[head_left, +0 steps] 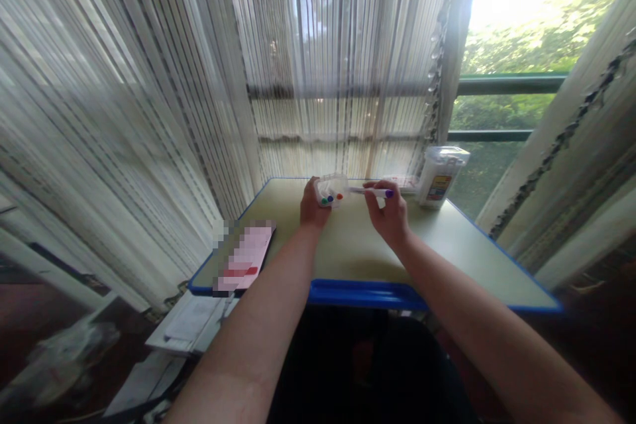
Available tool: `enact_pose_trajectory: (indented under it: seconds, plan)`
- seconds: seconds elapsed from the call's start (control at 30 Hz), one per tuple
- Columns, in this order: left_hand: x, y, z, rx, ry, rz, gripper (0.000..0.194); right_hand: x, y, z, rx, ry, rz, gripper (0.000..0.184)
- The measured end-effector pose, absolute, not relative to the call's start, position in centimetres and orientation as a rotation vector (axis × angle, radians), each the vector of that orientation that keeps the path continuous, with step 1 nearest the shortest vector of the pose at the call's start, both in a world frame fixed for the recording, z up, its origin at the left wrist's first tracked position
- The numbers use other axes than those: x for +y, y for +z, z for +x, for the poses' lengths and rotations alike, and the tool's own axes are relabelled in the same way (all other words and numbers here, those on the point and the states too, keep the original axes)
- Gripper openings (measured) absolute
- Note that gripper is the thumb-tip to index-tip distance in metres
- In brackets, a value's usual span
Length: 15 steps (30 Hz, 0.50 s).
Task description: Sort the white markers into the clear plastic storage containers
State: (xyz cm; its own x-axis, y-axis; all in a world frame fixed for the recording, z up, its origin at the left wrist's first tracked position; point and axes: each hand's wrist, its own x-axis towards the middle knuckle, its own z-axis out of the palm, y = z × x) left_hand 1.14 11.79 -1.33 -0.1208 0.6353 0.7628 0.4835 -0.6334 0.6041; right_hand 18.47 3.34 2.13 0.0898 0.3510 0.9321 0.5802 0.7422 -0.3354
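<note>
My left hand (313,207) is closed around a clear plastic box (332,184), raised above the table with its open end towards me. Inside the box show the coloured ends of several markers, green, dark blue and orange-red. My right hand (390,212) pinches a white marker (375,192) with a purple end. The marker lies nearly level, its other end pointing left at the box's right side. Whether that tip touches the box I cannot tell.
The beige table (358,248) has a blue rim. A tall clear container (441,175) with a label stands at the back right, beside a flat clear item (401,182). A pink, partly pixelated item (248,255) lies at the left edge. Curtains (342,79) hang behind.
</note>
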Motion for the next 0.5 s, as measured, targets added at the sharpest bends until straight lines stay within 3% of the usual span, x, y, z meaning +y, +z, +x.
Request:
enact_pose_trajectory:
  seconds: [0.5]
  plan:
    - [12.03, -1.39, 1.08, 1.273, 1.882, 2.03, 0.063, 2.68, 2.11, 17.96, -1.595, -0.2, -0.635, 0.014]
